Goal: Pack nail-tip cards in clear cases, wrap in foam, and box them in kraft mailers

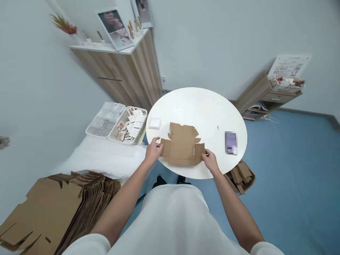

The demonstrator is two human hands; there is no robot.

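Note:
A flat, die-cut cardboard box blank [182, 147] lies unfolded on the near part of the round white table [196, 106]. My left hand [153, 150] pinches its left side flap between thumb and fingers. At the opposite side, my right hand [210, 160] grips the edge of the right flap. Both side flaps look slightly raised, while the long back flap with its small notch lies away from me. A small white stack [154, 123] sits on the table beyond my left hand. Right of my right hand lies a blurred purple packet [231, 143].
On my left are a basket of small printed packets [128, 125], a clear lidded case [105, 119], white wrapping sheets [106, 156] and a stack of cardboard blanks [53, 212]. A box of folded cardboard [240, 177] stands on the floor at right. Cabinets [124, 74] line the wall.

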